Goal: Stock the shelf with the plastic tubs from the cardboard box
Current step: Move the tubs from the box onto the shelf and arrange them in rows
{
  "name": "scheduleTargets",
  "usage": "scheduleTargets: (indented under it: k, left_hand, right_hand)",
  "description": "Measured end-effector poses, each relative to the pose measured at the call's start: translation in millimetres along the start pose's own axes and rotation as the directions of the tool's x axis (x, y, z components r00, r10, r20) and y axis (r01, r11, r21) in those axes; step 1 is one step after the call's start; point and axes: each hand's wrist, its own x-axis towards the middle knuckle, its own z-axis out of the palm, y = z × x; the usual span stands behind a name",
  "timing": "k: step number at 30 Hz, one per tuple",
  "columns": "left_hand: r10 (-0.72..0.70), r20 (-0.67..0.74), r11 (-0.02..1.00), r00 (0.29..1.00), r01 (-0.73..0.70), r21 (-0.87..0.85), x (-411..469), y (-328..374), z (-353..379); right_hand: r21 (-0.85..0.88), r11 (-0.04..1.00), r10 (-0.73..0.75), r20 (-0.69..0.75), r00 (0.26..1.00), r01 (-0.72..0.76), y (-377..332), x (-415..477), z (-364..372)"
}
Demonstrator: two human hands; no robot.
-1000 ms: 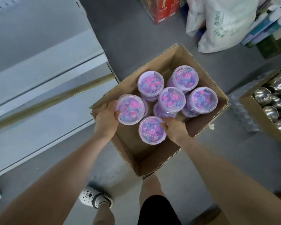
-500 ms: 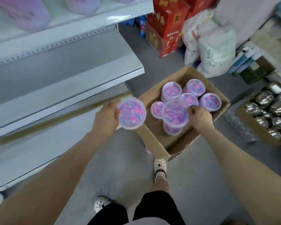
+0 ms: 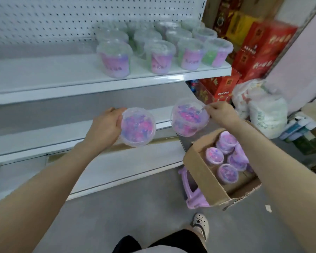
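Note:
My left hand (image 3: pixel 104 126) grips a clear plastic tub (image 3: pixel 137 127) of pink and purple beads by its side, in front of the middle shelf. My right hand (image 3: pixel 220 114) pinches the thin handle of a second tub (image 3: pixel 189 118), which hangs tilted above the cardboard box (image 3: pixel 204 178). Several more tubs (image 3: pixel 226 161) remain in the box on the floor. The upper shelf (image 3: pixel 62 79) carries several tubs (image 3: pixel 157 50) on its right half.
A purple plastic stool (image 3: pixel 193 196) props the box. Red cartons (image 3: pixel 254 57), white bags (image 3: pixel 263 110) and other stock crowd the right. The shelf unit has a pegboard back (image 3: pixel 62 17). My foot (image 3: pixel 201 223) stands on grey floor.
Both hands lifted a tub each out of the box and rose toward the shelves. The view tilted up from the box to the upper shelf.

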Motion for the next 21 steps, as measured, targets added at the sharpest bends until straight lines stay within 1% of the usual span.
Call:
scheduleTargets:
  k: [4,7,12,15,18,20,21]
  left_hand:
    - [-0.053,-0.068,0.999,0.996,0.052,-0.014,-7,-38,-61]
    - [-0.129,-0.132,0.992,0.983,0.128,-0.022,-8,-62,-99]
    - [-0.248,-0.248,0.965,0.936,0.260,0.016,6,-95,-145]
    - [-0.283,-0.267,0.957,0.921,0.289,-0.018,21,-114,-164]
    - [-0.322,-0.280,0.946,0.905,0.320,-0.053,43,-134,-175]
    - [-0.343,-0.293,0.939,0.892,0.333,-0.084,61,-145,-181]
    - [-0.360,-0.295,0.933,0.885,0.347,-0.097,71,-150,-183]
  right_hand:
    - [0.017,0.987,-0.158,0.025,0.987,0.158,-72,13,-3]
    - [0.070,0.967,-0.248,0.040,0.968,0.245,-122,28,-4]
    - [0.202,0.902,-0.385,-0.019,0.923,0.381,-216,61,1]
    - [0.280,0.865,-0.417,-0.058,0.907,0.416,-270,90,14]
    - [0.415,0.818,-0.405,-0.075,0.911,0.398,-318,129,33]
    - [0.444,0.804,-0.405,-0.077,0.911,0.395,-347,158,46]
    - [0.432,0.811,-0.406,-0.073,0.911,0.396,-359,173,52]
